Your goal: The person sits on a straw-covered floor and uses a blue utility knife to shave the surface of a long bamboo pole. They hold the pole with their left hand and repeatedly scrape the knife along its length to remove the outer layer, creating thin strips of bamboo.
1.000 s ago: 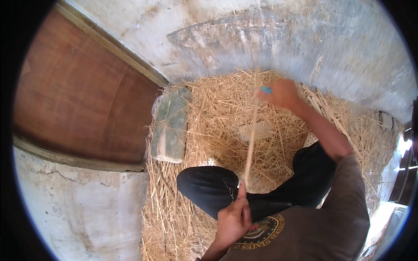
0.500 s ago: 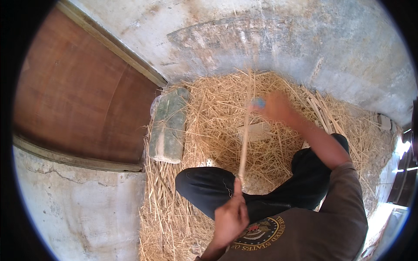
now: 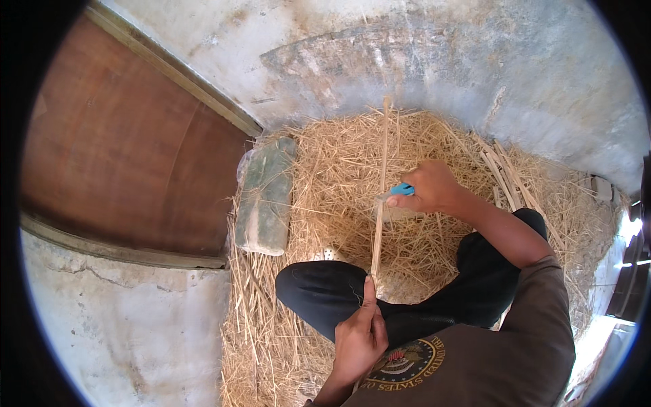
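A long, thin strip of pale wood (image 3: 378,234), perhaps bamboo, stretches away from my lap toward the wall. My left hand (image 3: 361,337) grips its near end, with the index finger laid along it. In my right hand (image 3: 434,188) is a knife with a blue handle (image 3: 403,189), the fingers wrapped round it. The short blade touches or crosses the strip near its middle. Both hands are above my crossed legs in dark trousers (image 3: 319,292).
Pale shavings (image 3: 332,169) cover the floor thickly. A greenish, block-shaped bundle (image 3: 264,197) lies at the left beside a brown door panel (image 3: 129,142). Several split strips (image 3: 505,173) lie at the right. A stained wall (image 3: 434,61) closes off the far side.
My right hand with the knife has come nearer along the strip, slowing from a blur. The strip holds stiller now, and my left hand has barely moved.
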A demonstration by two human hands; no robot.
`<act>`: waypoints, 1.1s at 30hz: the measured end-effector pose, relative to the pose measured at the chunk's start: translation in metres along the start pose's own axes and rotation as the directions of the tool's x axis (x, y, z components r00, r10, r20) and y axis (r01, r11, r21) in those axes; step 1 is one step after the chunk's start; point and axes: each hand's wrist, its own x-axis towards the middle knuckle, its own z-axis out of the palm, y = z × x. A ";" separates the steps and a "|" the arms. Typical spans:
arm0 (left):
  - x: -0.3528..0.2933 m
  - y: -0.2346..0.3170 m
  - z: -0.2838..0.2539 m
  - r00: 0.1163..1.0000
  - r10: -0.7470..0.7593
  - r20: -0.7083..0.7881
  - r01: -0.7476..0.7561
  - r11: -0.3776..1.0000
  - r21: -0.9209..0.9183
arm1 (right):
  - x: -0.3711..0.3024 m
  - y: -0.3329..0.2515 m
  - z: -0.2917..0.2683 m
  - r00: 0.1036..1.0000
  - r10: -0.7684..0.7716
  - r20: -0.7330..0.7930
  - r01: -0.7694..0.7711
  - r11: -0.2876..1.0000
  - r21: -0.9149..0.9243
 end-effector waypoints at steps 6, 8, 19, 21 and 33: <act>-0.011 -0.002 0.002 0.994 0.093 0.053 -0.089 0.994 -0.064 | 0.017 0.048 -0.008 0.970 0.242 -0.010 -0.241 0.969 0.053; -0.009 -0.006 0.004 0.999 0.053 0.007 -0.053 0.997 -0.063 | -0.009 -0.001 0.003 0.999 0.030 -0.043 -0.024 0.991 0.133; -0.014 -0.002 -0.004 0.998 0.041 0.036 -0.040 0.999 -0.022 | -0.006 -0.012 -0.001 0.995 -0.062 -0.079 0.072 0.988 0.139; -0.012 -0.004 -0.005 0.998 0.045 0.050 -0.045 0.999 -0.006 | 0.003 0.007 0.009 0.996 0.063 -0.065 -0.057 0.995 0.079; -0.011 -0.014 -0.003 0.994 0.109 -0.004 -0.109 0.994 0.009 | 0.012 0.006 -0.001 0.997 0.057 0.048 -0.059 0.998 0.036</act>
